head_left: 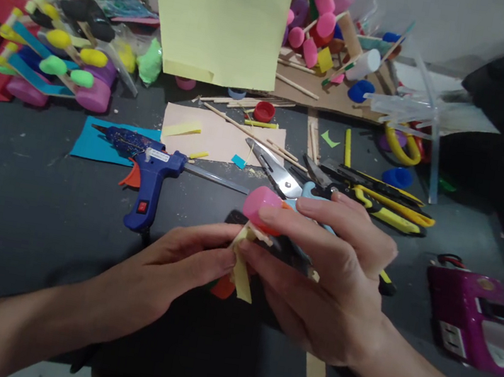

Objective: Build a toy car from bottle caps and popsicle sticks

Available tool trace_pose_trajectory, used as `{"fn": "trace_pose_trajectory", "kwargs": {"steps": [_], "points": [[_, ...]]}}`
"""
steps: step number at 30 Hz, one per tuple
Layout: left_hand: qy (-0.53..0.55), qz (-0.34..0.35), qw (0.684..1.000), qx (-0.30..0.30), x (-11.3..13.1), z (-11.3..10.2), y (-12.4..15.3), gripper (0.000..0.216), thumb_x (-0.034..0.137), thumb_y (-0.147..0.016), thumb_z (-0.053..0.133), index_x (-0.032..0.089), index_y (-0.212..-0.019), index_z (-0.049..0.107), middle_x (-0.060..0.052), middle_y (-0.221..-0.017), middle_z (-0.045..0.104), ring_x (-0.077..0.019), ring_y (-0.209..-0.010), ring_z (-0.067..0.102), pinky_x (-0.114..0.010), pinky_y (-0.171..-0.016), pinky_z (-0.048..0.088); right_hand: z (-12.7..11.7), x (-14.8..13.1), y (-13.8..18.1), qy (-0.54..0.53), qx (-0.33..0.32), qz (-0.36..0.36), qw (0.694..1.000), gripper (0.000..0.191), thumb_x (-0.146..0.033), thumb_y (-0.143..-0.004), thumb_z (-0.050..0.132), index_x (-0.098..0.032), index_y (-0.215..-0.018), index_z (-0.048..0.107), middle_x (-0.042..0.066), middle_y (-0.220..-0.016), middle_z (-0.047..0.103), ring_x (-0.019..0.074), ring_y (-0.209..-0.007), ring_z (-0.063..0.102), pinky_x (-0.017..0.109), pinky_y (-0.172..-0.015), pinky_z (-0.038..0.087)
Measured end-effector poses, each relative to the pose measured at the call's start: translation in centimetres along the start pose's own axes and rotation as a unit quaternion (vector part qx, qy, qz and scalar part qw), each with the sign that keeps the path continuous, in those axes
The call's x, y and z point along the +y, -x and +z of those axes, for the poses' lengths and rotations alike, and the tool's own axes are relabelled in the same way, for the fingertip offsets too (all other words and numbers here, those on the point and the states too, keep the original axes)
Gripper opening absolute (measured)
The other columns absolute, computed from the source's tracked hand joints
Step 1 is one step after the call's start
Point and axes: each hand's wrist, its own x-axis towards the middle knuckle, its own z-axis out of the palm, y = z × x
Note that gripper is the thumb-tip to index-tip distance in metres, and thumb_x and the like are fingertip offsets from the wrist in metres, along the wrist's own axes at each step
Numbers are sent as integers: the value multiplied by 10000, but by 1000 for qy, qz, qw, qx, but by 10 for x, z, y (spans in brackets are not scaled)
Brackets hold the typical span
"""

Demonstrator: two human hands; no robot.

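Observation:
My left hand pinches a narrow pale yellow paper strip near the table's front edge. From the right, my right hand closes its fingers on a small craft piece with a pink foam wheel on top, its index finger against the pink part. The thumb of that hand meets the strip close to my left fingertips. Under the strip shows an orange part. A dark piece behind the fingers is mostly hidden. Just beyond lie scissors with light blue handles.
A blue hot glue gun lies to the left on blue paper. Cutters with yellow handles lie at right, beyond a purple box with sockets. A yellow sheet stands at the back. A colourful wheeled model sits back left.

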Motion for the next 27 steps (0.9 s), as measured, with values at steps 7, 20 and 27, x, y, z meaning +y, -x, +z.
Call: {"fn": "trace_pose_trajectory", "kwargs": {"steps": [7, 20, 27], "points": [[7, 5, 1000, -24, 4, 1, -4, 251, 349, -975, 584, 284, -1155, 747, 5, -857, 696, -137, -792, 589, -250, -785, 479, 3, -3, 1, -5, -7, -8, 1000, 207, -177, -932, 580, -298, -1010, 729, 20, -1109, 719, 227, -1160, 582, 454, -1135, 378], [22, -4, 999, -46, 15, -2, -10, 201, 302, -942, 645, 304, -1103, 766, 37, -962, 741, -116, -912, 644, -195, -840, 485, 2, 2, 5, -26, -67, -59, 996, 275, -141, -849, 589, -230, -1084, 702, 56, -1294, 668, 269, -1330, 477, 530, -1183, 323], [35, -4, 998, -52, 15, -1, -9, 221, 278, -964, 619, 345, -1118, 762, 54, -981, 756, -93, -933, 658, -155, -811, 474, 2, 2, 4, -23, -63, -74, 995, 258, -142, -862, 586, -216, -1081, 701, 71, -1204, 714, 267, -1293, 524, 511, -1171, 356]]}}
